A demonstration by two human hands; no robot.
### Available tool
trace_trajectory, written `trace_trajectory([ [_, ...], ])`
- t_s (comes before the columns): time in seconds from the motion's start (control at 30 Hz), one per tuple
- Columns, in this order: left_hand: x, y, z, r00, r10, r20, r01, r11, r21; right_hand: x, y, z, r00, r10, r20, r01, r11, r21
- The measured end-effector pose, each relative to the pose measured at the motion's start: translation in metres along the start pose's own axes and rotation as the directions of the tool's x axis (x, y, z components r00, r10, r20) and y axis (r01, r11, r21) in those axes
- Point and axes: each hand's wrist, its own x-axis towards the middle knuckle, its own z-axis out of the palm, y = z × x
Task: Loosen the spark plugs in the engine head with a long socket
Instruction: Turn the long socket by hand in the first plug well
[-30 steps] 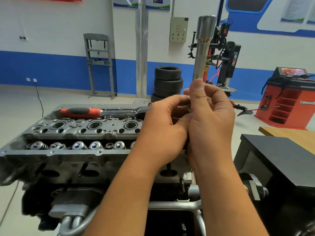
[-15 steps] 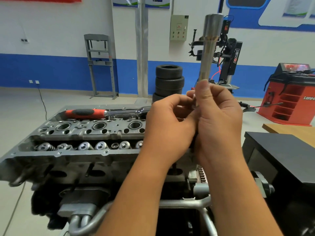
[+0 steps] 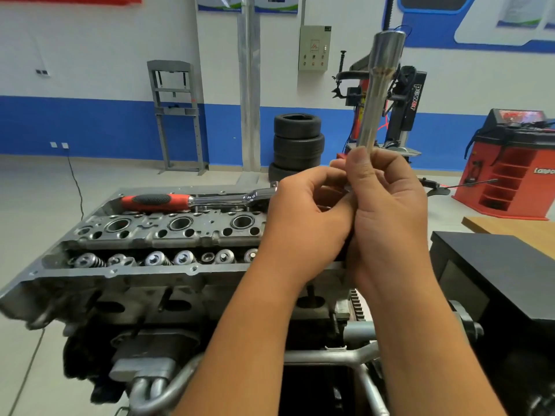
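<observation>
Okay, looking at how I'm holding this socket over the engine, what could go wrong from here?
The long socket stands upright, gripped only at its bottom by the right hand and left hand; it could tip or slip onto the engine head. The ratchet lies loose near the head's far edge and might get knocked off.

Stacked tyres by a blue-banded wall, red tool cabinet (far right), black box.

Car workshop, stacked tyres, tyre changer (red), engine head
</observation>
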Motion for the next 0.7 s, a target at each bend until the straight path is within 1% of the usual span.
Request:
trace_trajectory([
  [0.1, -0.0017, 0.0047, -0.0001, 0.995, -0.039, 0.091, 0.046, 0.996, -0.076, 0.0001, -0.0007, -0.0003, 1.0, 0.006, -0.002, -0.006, 0.998, -0.056],
  [0.13, -0.0019, 0.0066, 0.0003, 0.995, -0.043, 0.091, 0.05, 0.996, -0.079, 0.001, -0.0015, 0.0, 1.0, 0.019, 0.007, -0.018, 0.998, -0.066],
  [0.2, -0.0017, 0.0092, 0.0003, 0.998, -0.029, 0.048, 0.033, 0.997, -0.068, 0.0018, -0.0035, 0.0026, 0.999, 0.033, 0.013, -0.032, 0.997, -0.066],
  [0.27, -0.0037, 0.0109, 0.0009, 0.999, -0.033, 0.009, 0.034, 0.996, -0.082, 0.0007, -0.0034, 0.0038, 0.999, 0.032, -0.017, -0.033, 0.999, -0.042],
  [0.33, -0.003, 0.0098, 0.0027, 0.999, -0.048, -0.022, 0.045, 0.993, -0.106, 0.0002, -0.0019, 0.0031, 0.999, 0.014, -0.038, -0.014, 1.0, 0.003],
  [0.43, -0.0005, 0.0068, 0.0032, 0.998, -0.009, -0.057, 0.006, 0.999, -0.05, 0.0018, -0.0006, 0.0009, 0.998, -0.043, -0.041, 0.044, 0.998, 0.036],
  [0.5, 0.0011, 0.0063, 0.0037, 1.0, 0.004, 0.001, -0.004, 1.0, -0.016, 0.0023, -0.0006, 0.0006, 0.997, -0.063, -0.045, 0.063, 0.998, -0.003],
  [0.6, -0.0009, 0.0081, -0.0004, 0.992, -0.05, 0.115, 0.054, 0.998, -0.031, 0.0027, 0.0008, 0.0024, 0.998, -0.046, -0.047, 0.043, 0.997, -0.059],
  [0.63, -0.0013, 0.0072, -0.0021, 0.991, -0.06, 0.122, 0.064, 0.998, -0.028, 0.0021, 0.0014, 0.0032, 0.998, -0.039, -0.054, 0.036, 0.998, -0.055],
  [0.7, -0.0015, 0.0059, -0.0039, 0.995, -0.063, 0.072, 0.065, 0.997, -0.031, 0.0023, 0.0015, 0.0044, 0.997, -0.031, -0.064, 0.029, 0.999, -0.036],
])
